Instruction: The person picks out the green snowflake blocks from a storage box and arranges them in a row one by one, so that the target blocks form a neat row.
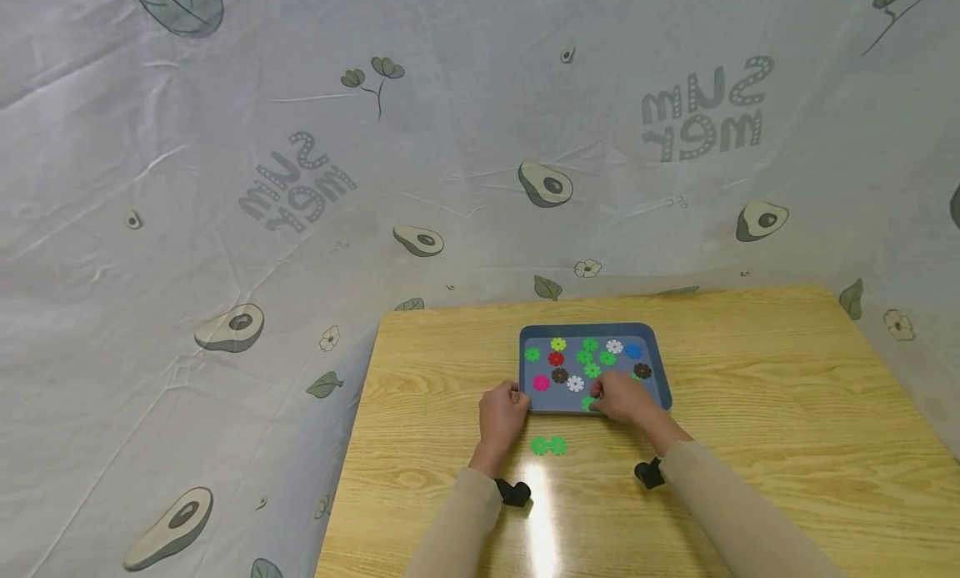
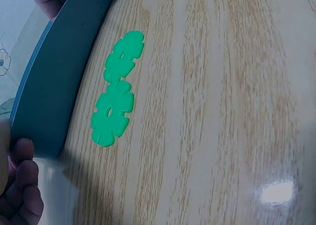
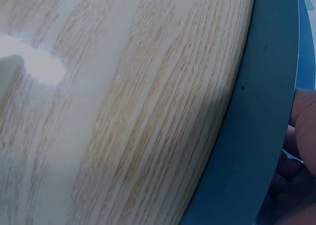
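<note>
My left hand (image 1: 502, 415) holds the near left corner of a grey-blue tray (image 1: 652, 336); its curled fingers (image 2: 25, 173) show at that corner in the left wrist view. Over the tray's near edge reaches my right hand (image 1: 624, 397), fingers bent, with the fingertips at a green notched flower-shaped disc (image 1: 587, 403). The rim partly hides those fingers in the right wrist view, so a pinch cannot be made out. On the table before the tray lie two green notched discs (image 2: 112, 111), joined edge to edge.
Inside the tray lie several more discs: green, a yellow disc (image 1: 558, 344), a red disc (image 1: 556, 359), a pink disc (image 1: 541, 383), a blue disc (image 1: 633, 351), brown and white. The wooden table (image 1: 787, 394) meets a patterned cloth (image 1: 465, 144) behind.
</note>
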`<action>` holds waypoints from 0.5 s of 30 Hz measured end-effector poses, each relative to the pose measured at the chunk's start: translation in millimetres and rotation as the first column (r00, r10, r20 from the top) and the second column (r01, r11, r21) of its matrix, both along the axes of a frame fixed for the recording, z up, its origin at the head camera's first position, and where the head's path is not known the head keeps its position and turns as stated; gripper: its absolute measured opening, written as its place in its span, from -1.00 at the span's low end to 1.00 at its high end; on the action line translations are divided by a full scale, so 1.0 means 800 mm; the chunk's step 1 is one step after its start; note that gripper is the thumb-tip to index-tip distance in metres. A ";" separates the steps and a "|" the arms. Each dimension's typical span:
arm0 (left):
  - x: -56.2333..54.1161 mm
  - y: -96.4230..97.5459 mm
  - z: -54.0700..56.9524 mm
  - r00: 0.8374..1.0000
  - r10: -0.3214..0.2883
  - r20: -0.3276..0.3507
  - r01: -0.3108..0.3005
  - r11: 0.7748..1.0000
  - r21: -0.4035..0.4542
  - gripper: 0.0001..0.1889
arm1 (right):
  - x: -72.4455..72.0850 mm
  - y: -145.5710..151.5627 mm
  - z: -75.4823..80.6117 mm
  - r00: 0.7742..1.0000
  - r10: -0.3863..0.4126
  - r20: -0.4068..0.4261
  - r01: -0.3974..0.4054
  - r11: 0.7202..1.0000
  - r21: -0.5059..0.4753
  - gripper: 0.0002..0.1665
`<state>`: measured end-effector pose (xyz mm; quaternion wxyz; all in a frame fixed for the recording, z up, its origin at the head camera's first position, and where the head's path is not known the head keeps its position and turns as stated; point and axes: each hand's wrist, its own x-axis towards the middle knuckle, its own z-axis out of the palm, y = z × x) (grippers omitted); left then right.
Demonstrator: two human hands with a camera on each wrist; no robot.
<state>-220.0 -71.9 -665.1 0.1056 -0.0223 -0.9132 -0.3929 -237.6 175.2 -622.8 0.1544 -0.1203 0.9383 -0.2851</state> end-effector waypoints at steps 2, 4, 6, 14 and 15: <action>0.000 0.000 0.000 1.000 0.000 -0.003 0.000 1.000 -0.007 -0.93 | 0.000 0.000 0.002 1.000 0.017 -0.004 -0.017 1.000 -0.001 -0.75; -0.001 0.000 0.000 1.000 -0.001 -0.004 0.001 1.000 -0.009 -0.93 | 0.000 0.000 0.004 1.000 0.030 -0.006 -0.030 1.000 -0.002 -0.74; -0.001 0.000 0.000 1.000 -0.002 -0.002 0.002 1.000 -0.008 -0.94 | 0.001 0.000 0.005 0.999 0.039 -0.011 -0.039 0.999 -0.006 -0.78; -0.002 0.000 -0.001 1.000 0.005 -0.004 -0.005 1.000 -0.008 -0.91 | 0.001 0.003 0.004 0.999 0.032 0.003 -0.031 0.992 -0.125 -0.85; -0.002 0.000 -0.001 1.000 0.005 -0.002 -0.005 1.000 -0.010 -0.91 | 0.002 0.003 0.004 1.000 0.024 0.009 -0.022 0.989 -0.149 -0.86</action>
